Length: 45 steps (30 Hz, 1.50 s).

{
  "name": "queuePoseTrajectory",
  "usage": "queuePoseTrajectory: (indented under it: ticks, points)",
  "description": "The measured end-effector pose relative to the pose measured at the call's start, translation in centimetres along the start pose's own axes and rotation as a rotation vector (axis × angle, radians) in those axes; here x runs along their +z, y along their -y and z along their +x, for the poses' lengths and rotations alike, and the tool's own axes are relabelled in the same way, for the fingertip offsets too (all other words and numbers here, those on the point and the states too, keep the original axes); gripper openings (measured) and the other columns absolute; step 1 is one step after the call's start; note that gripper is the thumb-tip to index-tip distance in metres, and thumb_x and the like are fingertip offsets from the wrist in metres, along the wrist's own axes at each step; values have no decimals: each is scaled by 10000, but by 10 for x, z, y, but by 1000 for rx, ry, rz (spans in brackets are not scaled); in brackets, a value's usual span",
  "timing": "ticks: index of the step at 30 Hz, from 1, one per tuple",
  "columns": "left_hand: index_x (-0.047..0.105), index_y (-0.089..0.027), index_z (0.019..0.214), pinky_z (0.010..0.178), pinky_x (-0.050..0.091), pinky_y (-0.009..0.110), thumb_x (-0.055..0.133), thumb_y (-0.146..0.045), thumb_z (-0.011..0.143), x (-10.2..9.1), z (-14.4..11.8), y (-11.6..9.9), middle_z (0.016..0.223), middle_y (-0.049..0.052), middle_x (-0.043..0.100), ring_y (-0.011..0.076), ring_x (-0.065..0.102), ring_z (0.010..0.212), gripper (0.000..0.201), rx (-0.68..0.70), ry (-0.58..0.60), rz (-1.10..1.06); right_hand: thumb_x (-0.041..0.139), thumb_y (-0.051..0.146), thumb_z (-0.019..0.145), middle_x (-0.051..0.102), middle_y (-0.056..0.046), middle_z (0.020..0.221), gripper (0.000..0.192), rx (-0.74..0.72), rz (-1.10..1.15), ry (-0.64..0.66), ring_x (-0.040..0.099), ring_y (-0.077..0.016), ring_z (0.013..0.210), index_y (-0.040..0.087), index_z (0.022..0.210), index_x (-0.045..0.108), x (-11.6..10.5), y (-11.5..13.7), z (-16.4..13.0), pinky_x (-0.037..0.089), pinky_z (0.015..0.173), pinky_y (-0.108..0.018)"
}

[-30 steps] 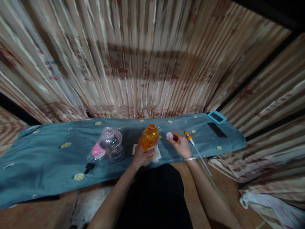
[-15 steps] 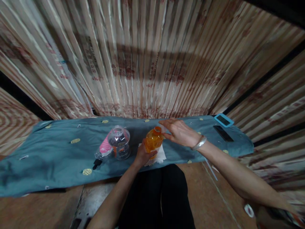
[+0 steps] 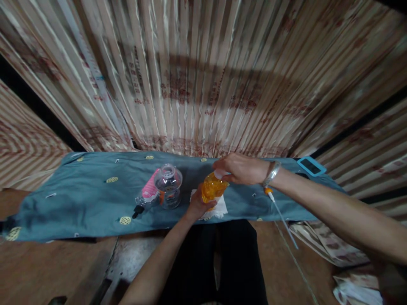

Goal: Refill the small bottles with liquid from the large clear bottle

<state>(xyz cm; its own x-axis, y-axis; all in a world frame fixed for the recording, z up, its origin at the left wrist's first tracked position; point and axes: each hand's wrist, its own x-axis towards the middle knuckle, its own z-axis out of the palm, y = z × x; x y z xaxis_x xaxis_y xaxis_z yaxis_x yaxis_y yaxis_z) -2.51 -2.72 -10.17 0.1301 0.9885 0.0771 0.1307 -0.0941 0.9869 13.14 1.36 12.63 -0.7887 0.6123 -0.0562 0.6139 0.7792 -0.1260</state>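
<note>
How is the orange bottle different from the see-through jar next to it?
The orange bottle is filled with orange liquid; the clear jar looks nearly empty. The left hand grips the bottle and the right hand covers its top with a white cap, while nobody touches the jar. The bottle stands on a white napkin; the jar stands straight on the blue cloth. Both are upright and see-through.

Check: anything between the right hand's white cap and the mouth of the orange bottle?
Nothing visible. The right hand holds the small white cap right at the top of the orange plastic bottle, which the left hand grips low down. The mouth itself is hidden under cap and fingers.
</note>
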Motion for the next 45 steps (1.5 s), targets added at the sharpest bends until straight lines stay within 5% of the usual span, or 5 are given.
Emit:
queuePoseTrajectory:
  ticks: [10,20,25,35,45]
  points:
    - [566,-227,1161,937,569,419,871,-263,614,1,0,3,1128,65,759,272,723,1042,627,-9,8,-20,709,348,971,733,-12,940,176,97,-94,94,710,-160,835,173,989,702,-1,3,-2,583,810,-358]
    - [569,-226,1166,927,563,389,864,-235,627,1,-1,1,1128,40,759,249,720,1034,614,-32,-2,45,608,411,1036,745,-51,972,290,289,-298,230,740,-191,915,137,1053,703,-13,33,6,602,864,-406]
    - [564,-219,1159,932,563,399,866,-249,632,2,-1,2,1129,49,760,250,718,1033,608,2,-1,4,694,362,985,721,-76,1202,306,237,-274,289,715,-225,1077,165,1218,670,-17,33,3,583,947,-450]
    - [568,-218,1157,923,566,418,862,-300,645,2,0,4,1124,58,757,270,719,1034,596,14,1,6,674,413,993,708,-89,1178,324,319,-296,352,712,-215,1022,155,1190,675,-20,39,14,592,896,-417]
    - [587,-198,1149,917,573,407,870,-241,615,3,0,4,1107,68,761,262,724,1016,606,31,-18,-32,690,365,985,717,-53,1114,257,260,-116,316,710,-200,976,166,1147,682,-23,17,9,592,884,-420]
